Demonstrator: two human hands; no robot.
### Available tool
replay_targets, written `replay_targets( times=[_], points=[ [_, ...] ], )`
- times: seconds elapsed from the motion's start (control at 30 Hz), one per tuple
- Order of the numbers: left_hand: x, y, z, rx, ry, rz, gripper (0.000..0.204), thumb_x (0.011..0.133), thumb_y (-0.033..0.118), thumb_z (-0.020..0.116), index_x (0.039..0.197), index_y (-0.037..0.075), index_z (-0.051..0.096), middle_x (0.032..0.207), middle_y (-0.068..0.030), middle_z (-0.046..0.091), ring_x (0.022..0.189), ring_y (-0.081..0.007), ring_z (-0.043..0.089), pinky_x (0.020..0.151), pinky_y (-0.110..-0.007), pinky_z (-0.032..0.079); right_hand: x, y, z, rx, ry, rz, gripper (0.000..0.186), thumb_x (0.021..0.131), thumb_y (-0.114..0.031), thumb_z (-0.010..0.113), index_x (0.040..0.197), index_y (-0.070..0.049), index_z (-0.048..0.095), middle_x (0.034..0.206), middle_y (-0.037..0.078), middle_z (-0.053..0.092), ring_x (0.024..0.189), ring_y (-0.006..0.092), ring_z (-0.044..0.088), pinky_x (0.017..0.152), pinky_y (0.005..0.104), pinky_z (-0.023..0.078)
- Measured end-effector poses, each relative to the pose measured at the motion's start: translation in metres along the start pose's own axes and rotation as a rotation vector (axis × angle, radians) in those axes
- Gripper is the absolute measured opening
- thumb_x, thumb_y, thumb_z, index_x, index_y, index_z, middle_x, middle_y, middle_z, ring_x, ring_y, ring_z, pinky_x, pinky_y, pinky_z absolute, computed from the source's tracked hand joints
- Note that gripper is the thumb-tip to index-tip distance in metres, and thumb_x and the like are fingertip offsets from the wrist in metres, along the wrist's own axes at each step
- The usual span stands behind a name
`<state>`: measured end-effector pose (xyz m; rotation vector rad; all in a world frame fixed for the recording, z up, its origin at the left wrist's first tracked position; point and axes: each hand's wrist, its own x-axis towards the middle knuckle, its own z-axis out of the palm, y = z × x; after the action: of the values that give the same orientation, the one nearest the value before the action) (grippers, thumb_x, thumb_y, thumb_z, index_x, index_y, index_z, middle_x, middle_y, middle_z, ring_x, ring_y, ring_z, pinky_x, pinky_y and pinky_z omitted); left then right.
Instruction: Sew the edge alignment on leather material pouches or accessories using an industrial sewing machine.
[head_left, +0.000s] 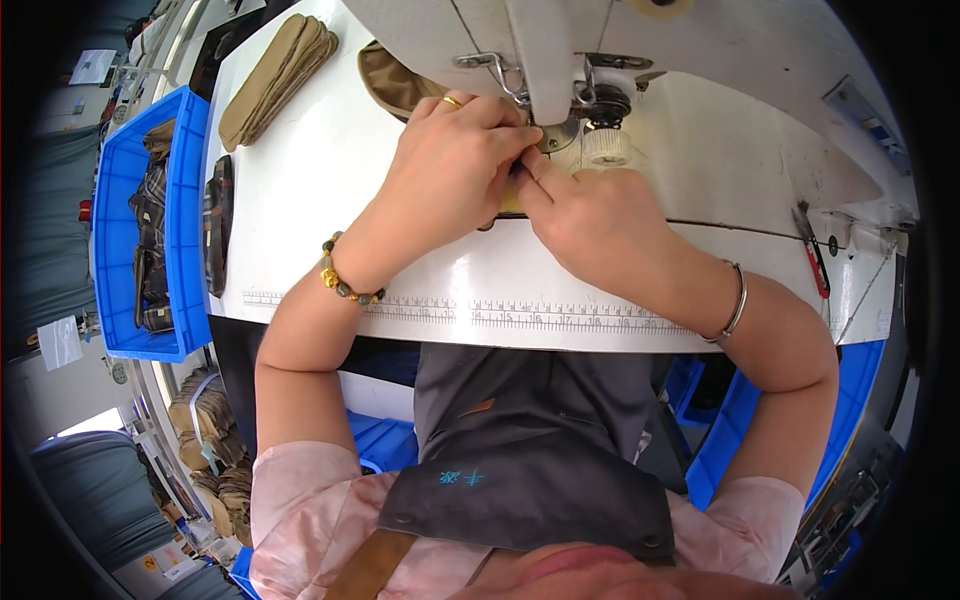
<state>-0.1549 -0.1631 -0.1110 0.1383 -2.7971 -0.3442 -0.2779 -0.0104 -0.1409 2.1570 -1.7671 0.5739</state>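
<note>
Both hands meet beside the needle area of a white sewing machine. My left hand is closed, its fingertips pinched together, over a curved khaki fabric piece that shows behind its knuckles. The stretch of fabric beneath that hand is mostly hidden. My right hand is closed too, with its fingertips touching the left ones. Something small and dark shows between the fingers, too covered to name. Just beyond the right fingers is a ribbed white knob on the machine.
On the white table, a stack of khaki fabric pieces lies far left, near a dark plaid piece. Left of the table, a blue bin holds plaid pieces. Red-handled snips lie right. A printed ruler follows the near edge.
</note>
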Motion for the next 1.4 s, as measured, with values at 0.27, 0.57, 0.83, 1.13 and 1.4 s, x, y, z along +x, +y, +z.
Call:
replay_targets(
  times=[0.27, 0.57, 0.83, 1.13, 1.4],
  points=[
    [0.001, -0.004, -0.003, -0.082, -0.012, -0.026, 0.027, 0.076, 0.001, 0.07, 0.102, 0.003, 0.074, 0.106, -0.012, 0.07, 0.088, -0.0327, 0.067, 0.074, -0.037, 0.057, 0.0, -0.001, -0.003, -0.015, -0.004, 0.045, 0.016, 0.072, -0.013, 0.067, 0.084, -0.002, 0.066, 0.073, 0.004, 0.061, 0.056, 0.0145, 0.064, 0.045, 0.03, 0.05],
    [0.002, -0.003, -0.016, -0.124, -0.075, 0.006, 0.038, 0.07, 0.006, 0.075, 0.108, 0.003, 0.073, 0.101, -0.0145, 0.068, 0.089, -0.0327, 0.066, 0.076, -0.039, 0.056, 0.0, 0.001, -0.004, 0.009, -0.035, 0.05, 0.011, 0.075, -0.012, 0.068, 0.081, -0.003, 0.067, 0.073, 0.005, 0.062, 0.06, 0.0165, 0.067, 0.045, 0.0305, 0.051],
    [0.001, -0.005, -0.009, -0.17, -0.028, -0.047, 0.041, 0.066, 0.008, 0.078, 0.107, 0.005, 0.074, 0.095, -0.0124, 0.069, 0.088, -0.0322, 0.065, 0.075, -0.039, 0.057, 0.0, 0.002, 0.001, 0.048, 0.008, 0.053, 0.011, 0.076, -0.012, 0.067, 0.082, -0.003, 0.066, 0.074, 0.006, 0.063, 0.061, 0.0184, 0.067, 0.047, 0.0319, 0.052],
    [0.004, -0.005, -0.005, -0.114, -0.031, 0.027, 0.04, 0.063, 0.009, 0.08, 0.103, 0.004, 0.075, 0.094, -0.011, 0.069, 0.085, -0.032, 0.066, 0.075, -0.038, 0.057, 0.001, 0.002, 0.0, 0.059, 0.015, 0.069, 0.01, 0.075, -0.012, 0.067, 0.08, -0.004, 0.063, 0.07, 0.006, 0.064, 0.061, 0.0179, 0.067, 0.048, 0.032, 0.052],
    [0.005, 0.001, -0.002, -0.09, 0.011, 0.04, 0.042, 0.064, 0.007, 0.076, 0.105, 0.003, 0.074, 0.094, -0.0124, 0.068, 0.088, -0.0337, 0.066, 0.077, -0.04, 0.057, 0.003, 0.004, -0.003, 0.045, 0.012, 0.074, 0.009, 0.075, -0.012, 0.067, 0.078, -0.005, 0.062, 0.069, 0.005, 0.063, 0.061, 0.0182, 0.067, 0.048, 0.0312, 0.051]
  ],
)
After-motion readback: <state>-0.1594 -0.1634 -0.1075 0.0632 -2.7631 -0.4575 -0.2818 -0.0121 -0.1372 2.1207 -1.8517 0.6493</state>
